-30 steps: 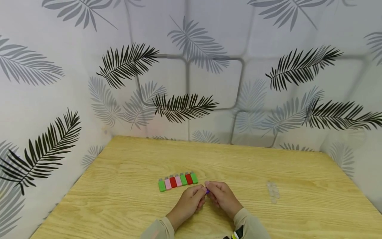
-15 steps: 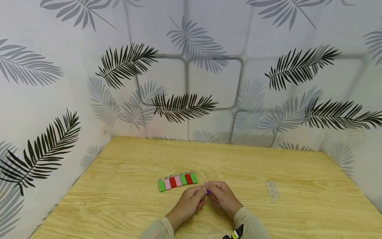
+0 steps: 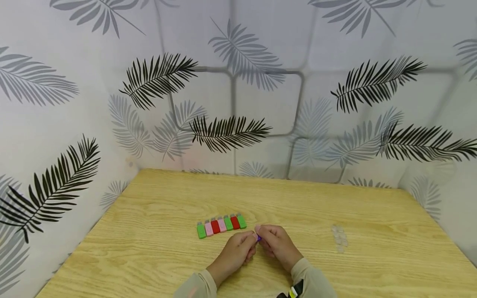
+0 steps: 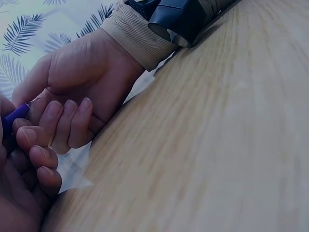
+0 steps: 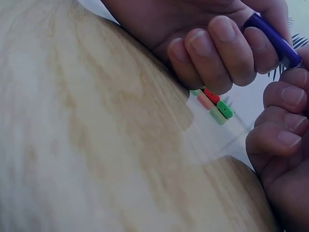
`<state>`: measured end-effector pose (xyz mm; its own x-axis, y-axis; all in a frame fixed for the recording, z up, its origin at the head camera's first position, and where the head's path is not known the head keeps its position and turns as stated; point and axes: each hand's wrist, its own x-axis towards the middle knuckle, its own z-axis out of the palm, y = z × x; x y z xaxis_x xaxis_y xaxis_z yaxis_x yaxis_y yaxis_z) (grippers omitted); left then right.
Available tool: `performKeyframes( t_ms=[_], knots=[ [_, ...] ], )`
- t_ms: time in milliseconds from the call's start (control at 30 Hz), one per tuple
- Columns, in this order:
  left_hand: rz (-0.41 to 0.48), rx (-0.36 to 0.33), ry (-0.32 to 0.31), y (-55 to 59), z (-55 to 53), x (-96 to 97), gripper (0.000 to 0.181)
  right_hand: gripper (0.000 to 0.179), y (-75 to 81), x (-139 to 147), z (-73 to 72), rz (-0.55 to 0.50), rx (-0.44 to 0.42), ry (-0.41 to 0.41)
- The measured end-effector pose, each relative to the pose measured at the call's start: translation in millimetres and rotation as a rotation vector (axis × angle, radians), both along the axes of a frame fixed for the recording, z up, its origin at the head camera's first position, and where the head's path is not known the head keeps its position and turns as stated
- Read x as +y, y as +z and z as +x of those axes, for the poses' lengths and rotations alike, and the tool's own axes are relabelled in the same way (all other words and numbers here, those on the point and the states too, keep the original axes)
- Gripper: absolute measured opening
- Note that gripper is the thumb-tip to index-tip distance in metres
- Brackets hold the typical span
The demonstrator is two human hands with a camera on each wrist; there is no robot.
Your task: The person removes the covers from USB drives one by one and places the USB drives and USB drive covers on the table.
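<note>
Between my two hands is a small purple USB flash drive [image 3: 259, 239], mostly covered by fingers in the head view. My left hand [image 3: 237, 249] pinches its body between thumb and curled index finger. At the drive's other end, the right hand's [image 3: 277, 245] thumb and fingertips close round the tip. The right wrist view shows more of the purple body [image 5: 274, 39], with a paler end at the right fingertips. Just beyond the left hand lies a row of several USB flash drives [image 3: 222, 225] in green, pink and red, metal plugs pointing away.
Several small clear pieces [image 3: 340, 238], looking like caps, lie in a cluster right of the hands. The wood-grain table [image 3: 156, 256] meets a leaf-patterned backdrop [image 3: 253, 153] behind and at both sides. A dark device [image 4: 178, 19] is strapped to the right wrist.
</note>
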<state>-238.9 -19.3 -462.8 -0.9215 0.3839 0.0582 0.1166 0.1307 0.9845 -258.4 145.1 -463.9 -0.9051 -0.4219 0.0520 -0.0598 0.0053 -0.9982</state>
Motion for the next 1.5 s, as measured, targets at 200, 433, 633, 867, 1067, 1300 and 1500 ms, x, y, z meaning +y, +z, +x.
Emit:
performKeyframes(
  t_ms=[200,433,633,867,1067,1300,1500],
  knots=[
    [0.001,0.008,-0.01,5.7,6.4,0.4,0.039,0.048,-0.8,1.5,0.2,-0.014,-0.021,0.031],
    [0.013,0.012,-0.033,-3.2,-0.4,1.3,0.04,0.04,2.0,2.2,0.1,-0.028,0.005,0.04],
    [0.011,0.007,-0.014,-1.7,-1.2,1.7,0.04,0.049,2.8,1.1,1.0,-0.023,-0.008,0.003],
    [0.02,0.004,-0.035,-2.3,-0.8,0.0,0.042,0.054,0.6,-0.2,0.7,-0.006,0.009,-0.035],
    [-0.004,0.038,-0.05,-3.1,-0.7,0.0,0.043,0.052,-1.7,0.8,0.1,0.002,0.026,-0.035],
    [-0.025,0.043,-0.049,-2.8,-1.6,-1.1,0.044,0.052,-1.9,0.4,-1.5,0.003,0.023,-0.04],
    [0.049,-0.023,-0.048,-4.3,-2.7,-0.9,0.043,0.052,-1.1,0.2,-0.9,-0.019,-0.003,-0.019]
  ],
)
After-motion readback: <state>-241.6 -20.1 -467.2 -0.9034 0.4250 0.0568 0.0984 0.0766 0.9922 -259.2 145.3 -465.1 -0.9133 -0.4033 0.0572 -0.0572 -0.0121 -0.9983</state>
